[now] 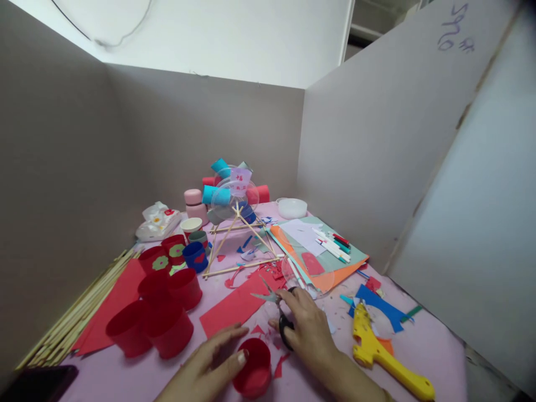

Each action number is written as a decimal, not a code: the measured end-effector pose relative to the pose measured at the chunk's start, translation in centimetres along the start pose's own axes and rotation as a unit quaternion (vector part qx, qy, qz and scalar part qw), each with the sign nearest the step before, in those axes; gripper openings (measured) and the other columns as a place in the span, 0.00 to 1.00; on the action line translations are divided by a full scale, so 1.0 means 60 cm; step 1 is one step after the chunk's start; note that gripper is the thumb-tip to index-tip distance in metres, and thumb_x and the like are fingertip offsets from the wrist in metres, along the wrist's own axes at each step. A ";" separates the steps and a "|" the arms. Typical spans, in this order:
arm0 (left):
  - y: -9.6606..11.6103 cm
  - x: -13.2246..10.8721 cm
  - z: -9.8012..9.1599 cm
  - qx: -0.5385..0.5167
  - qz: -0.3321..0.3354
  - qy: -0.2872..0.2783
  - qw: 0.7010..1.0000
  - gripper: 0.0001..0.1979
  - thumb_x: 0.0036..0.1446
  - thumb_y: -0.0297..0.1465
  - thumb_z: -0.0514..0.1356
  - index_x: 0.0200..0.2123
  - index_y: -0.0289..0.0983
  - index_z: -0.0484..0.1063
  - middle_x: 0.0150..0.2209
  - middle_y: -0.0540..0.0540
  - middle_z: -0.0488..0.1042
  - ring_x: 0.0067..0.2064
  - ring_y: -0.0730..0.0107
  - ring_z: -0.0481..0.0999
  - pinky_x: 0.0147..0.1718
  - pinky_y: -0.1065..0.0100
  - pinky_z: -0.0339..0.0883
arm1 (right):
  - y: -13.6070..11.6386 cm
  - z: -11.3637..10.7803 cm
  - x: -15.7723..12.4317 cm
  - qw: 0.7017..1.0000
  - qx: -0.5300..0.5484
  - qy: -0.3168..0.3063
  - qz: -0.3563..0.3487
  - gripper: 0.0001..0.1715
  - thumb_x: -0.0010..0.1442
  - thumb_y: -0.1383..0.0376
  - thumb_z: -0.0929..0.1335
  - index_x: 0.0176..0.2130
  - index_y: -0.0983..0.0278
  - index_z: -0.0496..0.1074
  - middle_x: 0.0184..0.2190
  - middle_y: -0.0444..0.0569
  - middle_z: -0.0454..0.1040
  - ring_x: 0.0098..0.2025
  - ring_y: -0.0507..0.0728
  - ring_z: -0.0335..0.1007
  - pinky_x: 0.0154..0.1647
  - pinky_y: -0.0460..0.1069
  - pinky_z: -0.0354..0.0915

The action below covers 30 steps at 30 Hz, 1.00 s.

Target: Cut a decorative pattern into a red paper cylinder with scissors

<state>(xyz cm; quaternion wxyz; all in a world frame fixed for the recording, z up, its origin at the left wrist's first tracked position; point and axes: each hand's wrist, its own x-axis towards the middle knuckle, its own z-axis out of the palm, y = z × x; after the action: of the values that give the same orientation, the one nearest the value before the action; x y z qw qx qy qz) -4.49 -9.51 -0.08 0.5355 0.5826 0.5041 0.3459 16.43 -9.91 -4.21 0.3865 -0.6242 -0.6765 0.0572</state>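
My left hand [209, 363] lies at the bottom middle with its fingers round a small red paper cup [252, 368] that rests on the pink table. My right hand [307, 329] is just right of it, fingers through the black handles of a pair of scissors [274, 304]. The blades point left over a sheet of red paper [234, 304]. Small red paper scraps [280, 364] lie around both hands.
Several red cups [154, 318] stand at the left beside bamboo sticks [75, 312]. A stick-framed wheel of cups [232, 195] stands at the back. Coloured paper with markers [333, 245] lies right, a yellow glue gun [377, 352] near the front right. Grey partition walls [368, 151] enclose the table.
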 end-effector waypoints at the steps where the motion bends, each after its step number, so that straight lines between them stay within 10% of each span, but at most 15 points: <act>1: 0.007 -0.003 -0.002 0.013 0.018 0.022 1.000 0.21 0.45 0.48 0.65 0.42 0.46 0.78 0.50 0.46 0.77 0.55 0.46 0.71 0.56 0.52 0.60 | 0.002 0.002 -0.002 1.000 -0.015 0.015 -0.015 0.25 0.52 0.69 0.71 0.51 0.61 0.70 0.41 0.54 0.71 0.44 0.64 0.68 0.40 0.54 0.66; 8: 0.082 0.006 0.028 0.186 0.156 0.055 0.969 0.21 0.52 0.43 0.58 0.48 0.40 0.72 0.54 0.40 0.72 0.58 0.49 0.66 0.58 0.50 0.54 | 0.011 0.006 -0.010 0.984 -0.074 0.110 -0.117 0.22 0.57 0.68 0.67 0.52 0.65 0.67 0.46 0.59 0.64 0.47 0.67 0.61 0.44 0.61 0.65; 16: 0.087 0.056 0.072 0.204 0.190 0.030 0.960 0.14 0.54 0.40 0.55 0.24 0.39 0.73 0.25 0.49 0.77 0.31 0.60 0.75 0.33 0.64 0.67 | 0.009 -0.017 -0.001 0.976 -0.104 0.133 -0.139 0.23 0.55 0.70 0.69 0.51 0.61 0.68 0.43 0.54 0.65 0.45 0.64 0.63 0.43 0.57 0.65; 22: 0.094 0.071 0.057 0.225 0.185 0.079 0.953 0.16 0.54 0.43 0.55 0.24 0.38 0.72 0.29 0.45 0.78 0.39 0.51 0.76 0.43 0.59 0.65 | 0.019 -0.026 0.012 0.978 -0.127 0.134 -0.101 0.25 0.53 0.73 0.70 0.51 0.61 0.68 0.42 0.55 0.65 0.43 0.64 0.62 0.42 0.57 0.64; 27: 0.115 0.081 0.072 0.223 0.212 0.068 0.949 0.19 0.52 0.40 0.57 0.46 0.37 0.72 0.54 0.40 0.73 0.58 0.55 0.66 0.57 0.58 0.55 | 0.022 -0.029 0.017 0.975 -0.156 0.129 -0.087 0.29 0.50 0.77 0.70 0.51 0.60 0.69 0.43 0.55 0.66 0.43 0.64 0.62 0.41 0.56 0.63; 30: 0.120 0.086 0.092 0.224 0.205 0.049 0.951 0.16 0.55 0.40 0.55 0.42 0.38 0.73 0.48 0.40 0.76 0.53 0.55 0.72 0.54 0.55 0.60 | 0.021 -0.032 0.018 0.974 -0.168 0.130 -0.085 0.32 0.47 0.78 0.70 0.51 0.60 0.68 0.42 0.55 0.66 0.44 0.64 0.61 0.41 0.56 0.62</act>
<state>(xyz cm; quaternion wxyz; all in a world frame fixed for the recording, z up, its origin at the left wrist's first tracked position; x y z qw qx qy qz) 3.56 -5.46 5.19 0.2834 0.7609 0.4641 0.3539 18.67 -9.46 -3.12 0.3645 -0.6227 -0.6708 -0.1714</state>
